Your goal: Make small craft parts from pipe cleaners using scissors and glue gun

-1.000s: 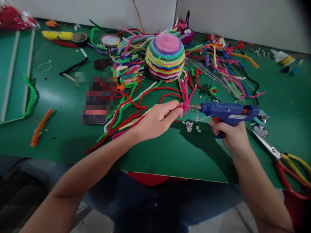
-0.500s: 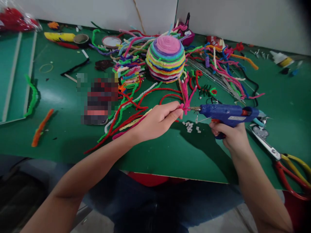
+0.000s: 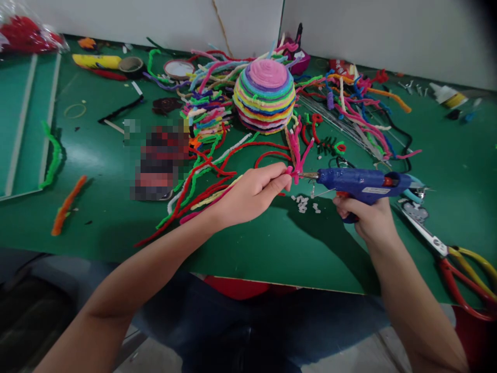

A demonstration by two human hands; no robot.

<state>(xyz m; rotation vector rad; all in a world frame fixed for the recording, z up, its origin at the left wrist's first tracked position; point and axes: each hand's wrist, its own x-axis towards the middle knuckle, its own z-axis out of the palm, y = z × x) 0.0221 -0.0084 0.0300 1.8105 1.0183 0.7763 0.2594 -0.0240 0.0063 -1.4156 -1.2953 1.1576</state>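
My left hand (image 3: 258, 194) pinches a small bent piece of pink pipe cleaner (image 3: 297, 173) between thumb and fingers. In my right hand (image 3: 370, 215) is a blue hot glue gun (image 3: 361, 181), its handle gripped and the fingers round the orange trigger. The gun's metal nozzle (image 3: 309, 176) points left and meets the pink piece, or nearly so. Below the nozzle lie several whitish bits (image 3: 302, 203). More pink pipe cleaners (image 3: 298, 142) stand just beyond my left fingertips. Behind them rests a ball wound in coloured stripes (image 3: 264, 98), with a pink top.
Loose pipe cleaners (image 3: 209, 160) spread over the green table (image 3: 248, 254). Scissors with red and yellow handles (image 3: 446, 251) lie at the right front edge. A pixelated dark object (image 3: 159, 163) is left of my hand. Farther back are tape rolls (image 3: 131, 66) and a white bottle (image 3: 446, 96).
The glue gun has shifted very slightly left, its nozzle closer to the pink piece. My left hand stays almost still, with its pinch kept.
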